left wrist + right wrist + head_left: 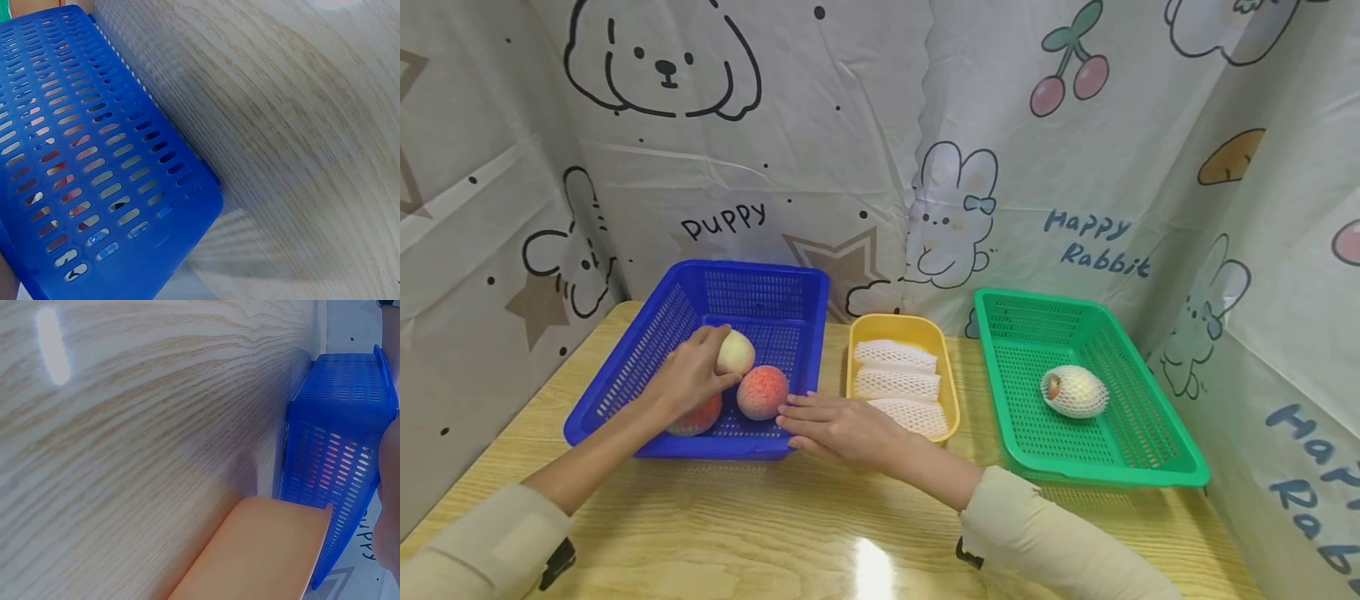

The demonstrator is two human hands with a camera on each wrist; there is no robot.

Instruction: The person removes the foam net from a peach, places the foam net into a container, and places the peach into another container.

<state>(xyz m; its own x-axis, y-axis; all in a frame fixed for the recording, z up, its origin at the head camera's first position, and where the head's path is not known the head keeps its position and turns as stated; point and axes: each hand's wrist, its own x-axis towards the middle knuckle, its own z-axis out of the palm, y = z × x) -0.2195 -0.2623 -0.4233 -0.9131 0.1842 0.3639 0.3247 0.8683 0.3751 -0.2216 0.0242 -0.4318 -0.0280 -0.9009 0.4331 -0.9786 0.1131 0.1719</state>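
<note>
In the head view my left hand (692,371) reaches into the blue basket (823,333) and grips a pale, cream-coloured peach (736,353) between fingers and thumb. Just right of it sits a red peach (763,392). Another red peach (697,417) lies partly hidden under my left wrist. My right hand (842,427) has its fingers stretched out over the basket's right rim, with the fingertips close beside the red peach. Both wrist views show the outside of the blue basket (144,250), its slotted wall hiding most of what is inside.
A yellow tray (952,375) holding several white foam net sleeves (898,385) stands right of the blue basket. Farther right, a green basket (1000,400) holds a pale fruit in a foam net (1075,392). A printed curtain (820,167) hangs behind the wooden table (737,533).
</note>
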